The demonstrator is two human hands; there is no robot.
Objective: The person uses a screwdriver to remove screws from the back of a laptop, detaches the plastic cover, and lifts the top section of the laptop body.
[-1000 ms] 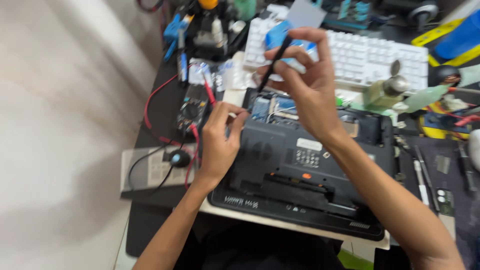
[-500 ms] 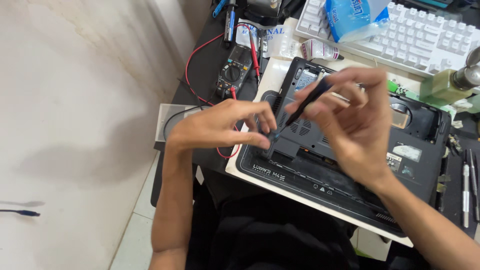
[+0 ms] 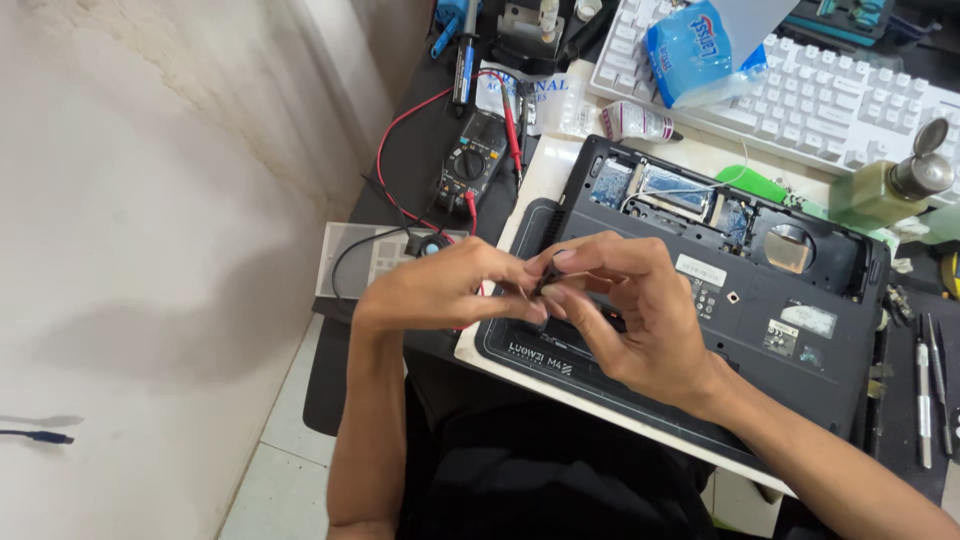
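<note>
While both hands pinch one small dark part (image 3: 545, 283), left hand (image 3: 440, 290), right hand (image 3: 630, 320), fingers pressed together, one opened laptop (image 3: 740, 300), one multimeter (image 3: 468, 165)

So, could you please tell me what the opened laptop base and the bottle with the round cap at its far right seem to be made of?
The laptop base looks like matte dark grey moulded plastic: dull, with even recesses and no glare. The bottle seems translucent greenish plastic or glass; its cap looks like metal, grey with a sheen, though that is uncertain.
</note>
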